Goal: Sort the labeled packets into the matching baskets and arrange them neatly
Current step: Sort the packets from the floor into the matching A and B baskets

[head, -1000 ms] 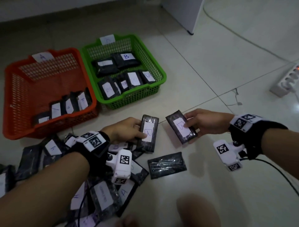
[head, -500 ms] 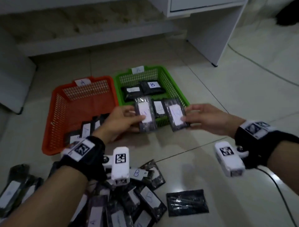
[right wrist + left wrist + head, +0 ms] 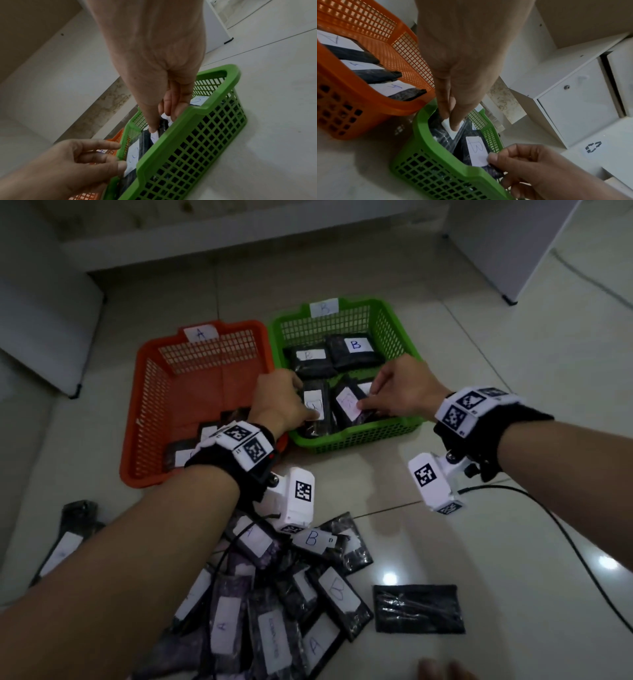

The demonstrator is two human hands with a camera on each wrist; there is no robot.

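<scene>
The green basket tagged B and the orange basket tagged A stand side by side on the floor. My left hand pinches a black packet by its white label, inside the near end of the green basket. My right hand pinches a second black packet labelled B beside it. In the left wrist view my left hand grips the label's edge over the green basket. In the right wrist view my right hand holds its packet upright behind the green wall.
Two B packets lie flat at the green basket's far end. Several A packets lean in the orange basket's near end. A pile of labelled packets and one face-down packet lie on the floor near me. A cable trails right.
Both hands lifted their packets off the floor and carried them forward into the near end of the green basket. The head view followed them.
</scene>
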